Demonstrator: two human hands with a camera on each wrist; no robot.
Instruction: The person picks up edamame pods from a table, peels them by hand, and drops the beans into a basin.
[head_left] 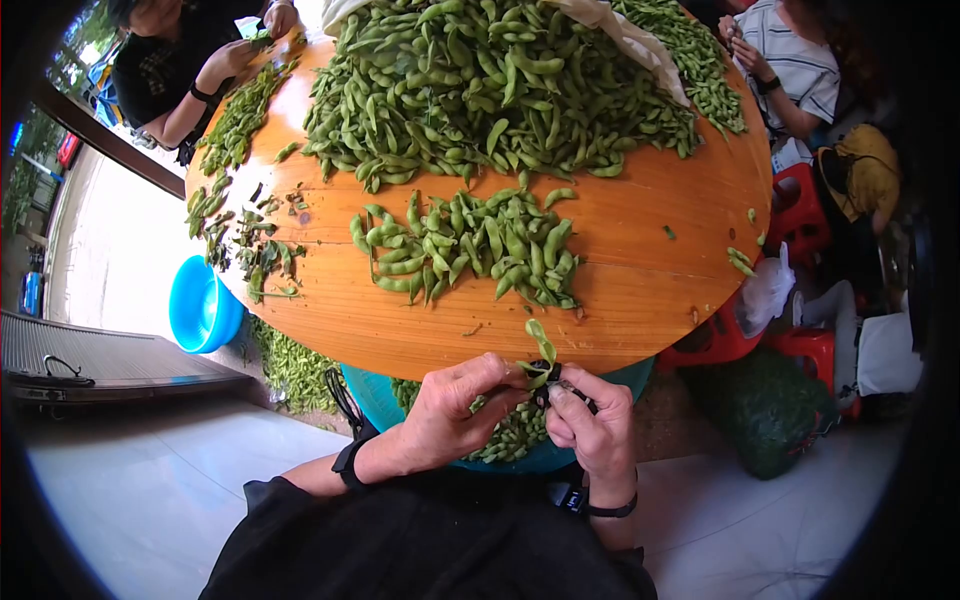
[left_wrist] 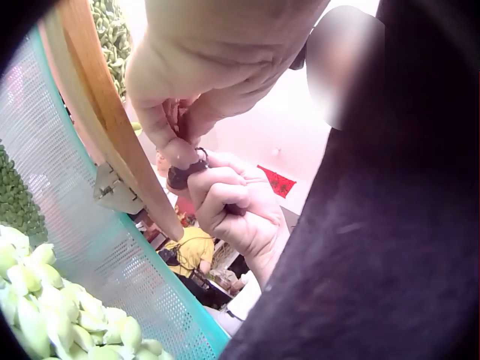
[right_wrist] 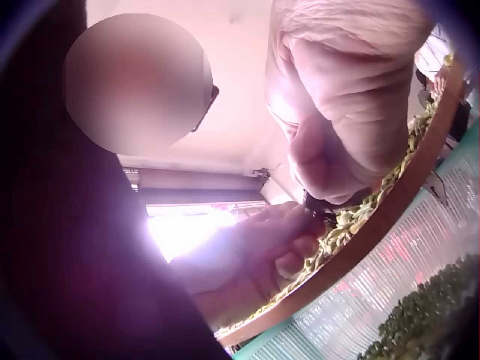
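In the head view my left hand [head_left: 455,410] is at the table's front edge, thumb and fingers pinching a green soybean pod [head_left: 541,345] that stands up from the fingertips. Close against it, my right hand [head_left: 595,425] has its thumb and fingers curled round a small black thing [head_left: 543,394], whose exact kind I cannot tell. The left wrist view shows this black thing [left_wrist: 178,177] between the fingertips of both hands. A loose pile of soybean pods [head_left: 470,240] lies on the wooden table [head_left: 650,235] just ahead.
Behind that pile rises a large heap of pods [head_left: 480,90], partly on a pale cloth. A teal basket [head_left: 370,395] with pods stands under the table edge, below my hands. Stems and leaves [head_left: 265,260] lie at the left. Other people [head_left: 170,70] sit around the table.
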